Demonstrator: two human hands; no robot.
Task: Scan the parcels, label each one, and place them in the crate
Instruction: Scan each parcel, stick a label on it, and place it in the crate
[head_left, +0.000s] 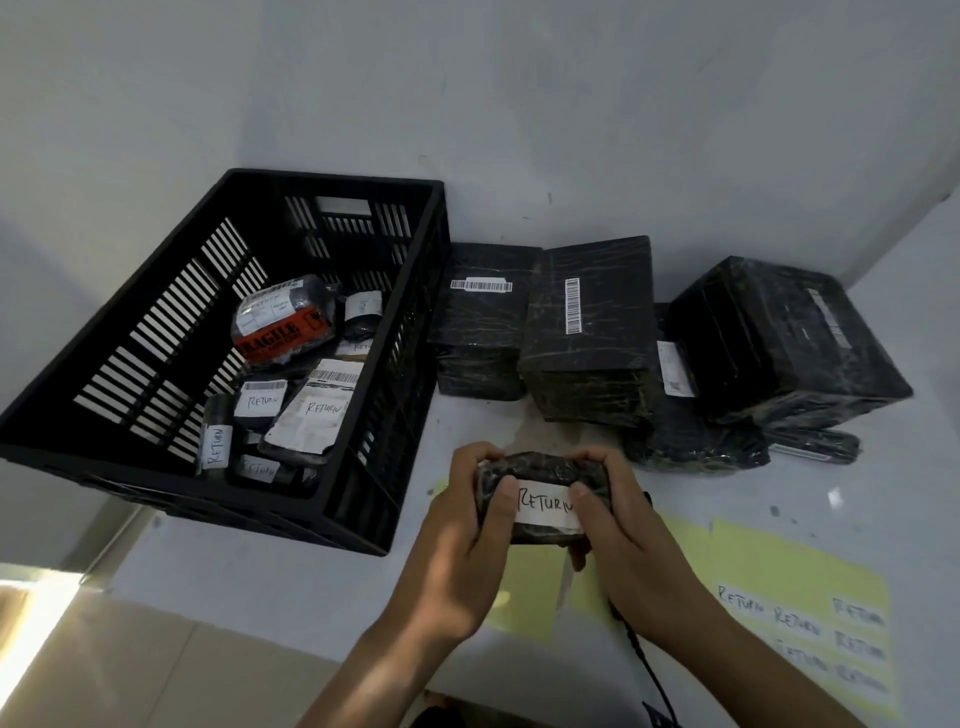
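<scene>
A small black wrapped parcel (540, 470) is held above the white table, a white label (545, 505) reading RETURN on its near face. My left hand (467, 530) grips its left end and my right hand (618, 525) grips its right end, both thumbs lying on the label's edges. To the left stands the black slatted crate (171, 322) with several labelled parcels inside, one with an orange FRAGILE tape (283, 325). Further black parcels with barcodes (480, 322), (592, 332), (779, 338) stand against the wall behind.
A yellow-green sheet (800, 613) with several RETURN stickers lies on the table at the right. A black cable (649, 670) runs under my right wrist toward the bottom edge. The table's left edge lies just below the crate, with tiled floor beyond.
</scene>
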